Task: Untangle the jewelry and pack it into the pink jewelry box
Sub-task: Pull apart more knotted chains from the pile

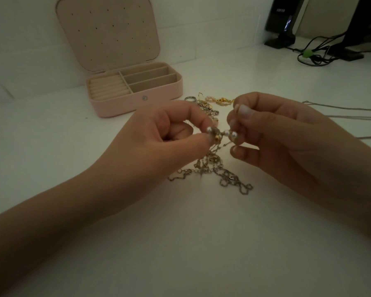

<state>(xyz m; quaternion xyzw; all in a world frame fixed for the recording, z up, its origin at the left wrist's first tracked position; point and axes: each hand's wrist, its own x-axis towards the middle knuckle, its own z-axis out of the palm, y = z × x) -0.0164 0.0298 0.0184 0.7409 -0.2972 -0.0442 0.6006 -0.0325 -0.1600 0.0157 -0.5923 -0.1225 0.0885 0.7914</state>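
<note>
A tangle of gold and silver chains point(214, 166) with small pearl beads point(222, 133) is held up just above the white table. My left hand point(159, 138) pinches one side of the pearl knot between thumb and fingertips. My right hand point(287, 136) pinches the other side. Loose chain ends trail down onto the table below both hands. The pink jewelry box point(159, 97) stands open at the back left, lid upright, its ring rolls and long compartments holding nothing that I can see.
More jewelry lies behind my hands: a silver ring point(190, 99) and gold pieces point(220, 100). Thin chains point(341, 108) stretch away to the right. A black speaker point(284, 20) and a bundle of black cables point(317, 54) sit at the back right by the wall.
</note>
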